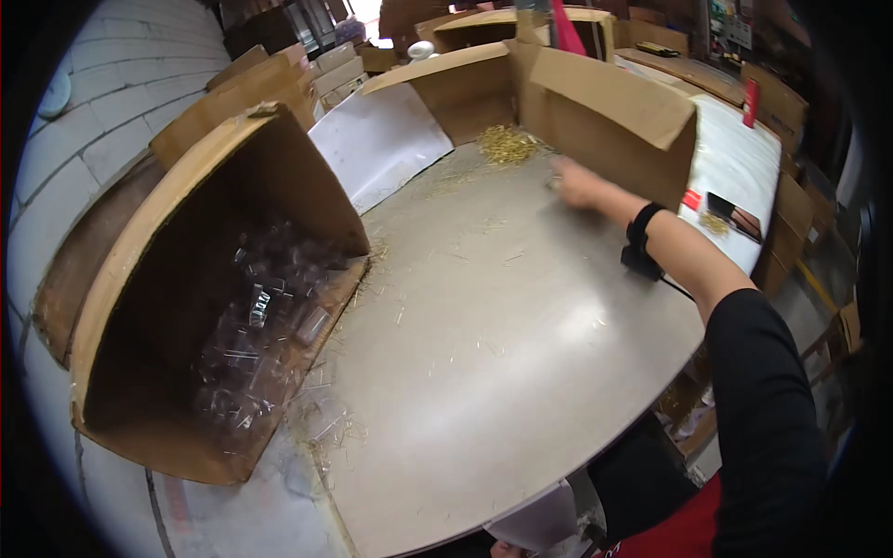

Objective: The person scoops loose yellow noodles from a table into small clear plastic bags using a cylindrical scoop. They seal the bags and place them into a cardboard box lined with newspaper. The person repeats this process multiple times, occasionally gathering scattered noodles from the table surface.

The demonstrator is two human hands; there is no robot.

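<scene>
My right hand (577, 183) is stretched far across the grey table (502, 316), blurred, with its fingers on the tabletop just right of a small heap of thin golden pieces (507, 144). I cannot make out whether it holds anything. A black band with a small black device (640, 244) sits on that wrist, and the sleeve is black. Only a sliver of my left hand (504, 550) shows at the bottom edge, under a white sheet (538, 521); its grip is hidden.
A large cardboard box (167, 307) lies on its side at the left, holding several clear plastic pieces (256, 325). Open cardboard boxes (605, 116) stand behind the heap. A white sheet (377, 139) leans at the back. Golden bits are scattered over the table.
</scene>
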